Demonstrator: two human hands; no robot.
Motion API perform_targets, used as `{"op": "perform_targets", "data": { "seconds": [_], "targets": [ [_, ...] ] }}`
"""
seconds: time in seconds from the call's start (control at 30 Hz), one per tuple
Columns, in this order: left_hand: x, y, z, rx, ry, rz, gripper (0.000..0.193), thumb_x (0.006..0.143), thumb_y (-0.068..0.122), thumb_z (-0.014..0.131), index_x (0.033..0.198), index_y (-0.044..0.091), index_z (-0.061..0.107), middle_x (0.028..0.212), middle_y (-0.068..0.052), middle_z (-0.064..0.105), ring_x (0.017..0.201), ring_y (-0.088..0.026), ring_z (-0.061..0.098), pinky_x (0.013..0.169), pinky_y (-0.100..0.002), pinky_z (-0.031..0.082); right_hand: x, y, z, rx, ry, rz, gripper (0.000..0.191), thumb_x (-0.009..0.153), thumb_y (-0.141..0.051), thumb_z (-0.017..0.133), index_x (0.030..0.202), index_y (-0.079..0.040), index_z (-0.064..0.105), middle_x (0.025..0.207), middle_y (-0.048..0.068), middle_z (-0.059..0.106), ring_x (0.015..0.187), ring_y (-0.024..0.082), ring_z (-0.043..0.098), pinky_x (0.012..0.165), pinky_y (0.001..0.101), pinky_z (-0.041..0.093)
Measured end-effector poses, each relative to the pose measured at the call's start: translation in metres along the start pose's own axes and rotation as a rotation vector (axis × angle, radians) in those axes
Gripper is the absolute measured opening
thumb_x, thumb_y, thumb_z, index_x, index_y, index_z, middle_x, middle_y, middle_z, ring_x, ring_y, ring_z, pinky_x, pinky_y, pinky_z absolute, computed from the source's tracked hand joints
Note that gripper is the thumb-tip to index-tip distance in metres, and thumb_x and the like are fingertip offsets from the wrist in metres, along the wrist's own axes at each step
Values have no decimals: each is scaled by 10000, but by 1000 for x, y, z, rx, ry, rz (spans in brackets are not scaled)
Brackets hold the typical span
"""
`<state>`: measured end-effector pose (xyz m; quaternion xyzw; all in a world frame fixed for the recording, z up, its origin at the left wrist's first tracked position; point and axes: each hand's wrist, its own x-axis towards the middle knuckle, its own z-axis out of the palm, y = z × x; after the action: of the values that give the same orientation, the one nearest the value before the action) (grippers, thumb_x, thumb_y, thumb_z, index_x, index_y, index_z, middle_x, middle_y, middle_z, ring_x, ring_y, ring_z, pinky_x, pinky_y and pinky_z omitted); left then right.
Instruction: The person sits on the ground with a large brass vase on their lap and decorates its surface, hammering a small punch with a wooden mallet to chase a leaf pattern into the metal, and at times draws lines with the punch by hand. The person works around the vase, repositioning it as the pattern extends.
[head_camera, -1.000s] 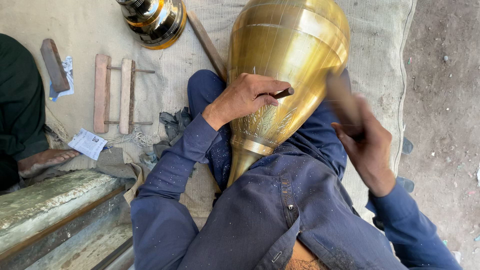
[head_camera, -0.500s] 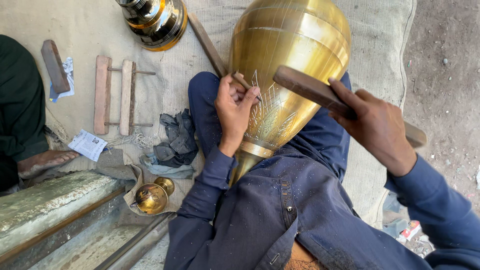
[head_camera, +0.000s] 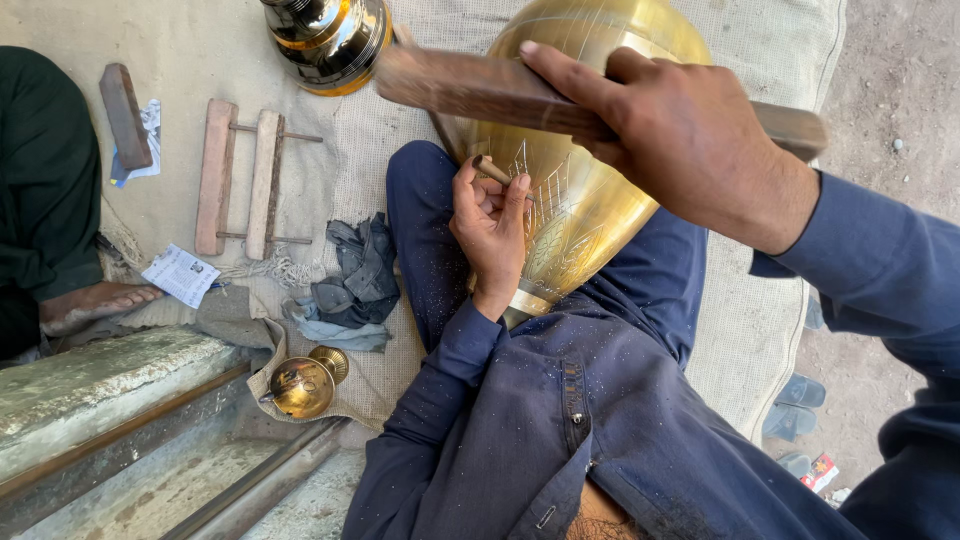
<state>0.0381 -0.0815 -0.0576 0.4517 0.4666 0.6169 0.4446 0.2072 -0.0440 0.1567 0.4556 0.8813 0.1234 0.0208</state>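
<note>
Chisel (head_camera: 492, 170): short brown rod, pinched in the grip of the left hand (head_camera: 490, 228), thumb and fingers closed around it, tip set against the engraved face of the brass vessel (head_camera: 580, 200). Left palm and wrist lie along the vessel's narrowing lower body, touching it.

Brass vessel: large, golden, wide end away from the person, narrow collar toward the waist, resting across the lap on the dark blue trousers (head_camera: 430, 250). Incised line pattern visible just right of the chisel tip.

Above the chisel: right hand (head_camera: 690, 140) in a full closed grip around a wooden mallet (head_camera: 480, 88), held roughly level over the vessel's upper body. Mallet's handle end sticks out past the hand on the right. Cannot tell whether the mallet touches the chisel; it appears just above it.

Left of the grip, on the woven mat (head_camera: 360, 150): crumpled grey rags (head_camera: 350, 275) just beside the thigh; further left, a wooden frame of two slats joined by rods (head_camera: 240, 175); a wooden block (head_camera: 125, 115) beyond that.

Below-left: small brass finial piece (head_camera: 305, 382) on a fold of cloth. Above-left: second polished brass vessel (head_camera: 328, 35), partly out of frame.

Far left: another person's bare foot (head_camera: 95, 300) and dark garment.
</note>
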Motion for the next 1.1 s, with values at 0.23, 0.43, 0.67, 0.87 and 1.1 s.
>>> {"op": "perform_targets", "data": {
  "seconds": [0.23,0.43,0.67,0.87,1.1],
  "targets": [
    [1,-2,-3,5,-36,18,444,988,82,765,1359,-31,549,882,-76,721,779,-93,685,696,-232,574,14,-8,-29,-207,-143,-57,626,980,-343,625,1589,-307,488,809,46,705,477,107,625,409,239,504],
    [21,-4,-11,14,-220,22,474,953,78,776,1375,-18,584,875,-75,750,766,-94,714,676,-238,613,-11,4,-32,-184,-178,34,598,996,-356,627,1581,-314,510,786,37,670,528,116,616,459,251,500],
    [52,1,-20,128,-540,100,480,896,55,834,1331,15,635,830,-66,754,720,-79,717,656,-234,600,-65,10,-4,74,-327,236,672,942,-444,717,1572,-294,540,725,28,645,501,147,598,468,294,517],
    [77,14,-20,195,-825,178,509,864,87,868,1328,81,660,814,-55,738,669,-77,653,633,-253,570,-110,-12,17,814,188,444,642,908,-343,702,1507,-214,511,981,68,697,796,182,687,673,338,558],
    [93,30,-15,299,-1030,341,518,869,132,826,1356,134,652,979,-67,756,870,-190,744,778,-340,601,-149,-49,68,673,201,682,850,853,-195,870,1599,-110,472,1142,178,714,937,266,727,782,389,575]
  ]
}}
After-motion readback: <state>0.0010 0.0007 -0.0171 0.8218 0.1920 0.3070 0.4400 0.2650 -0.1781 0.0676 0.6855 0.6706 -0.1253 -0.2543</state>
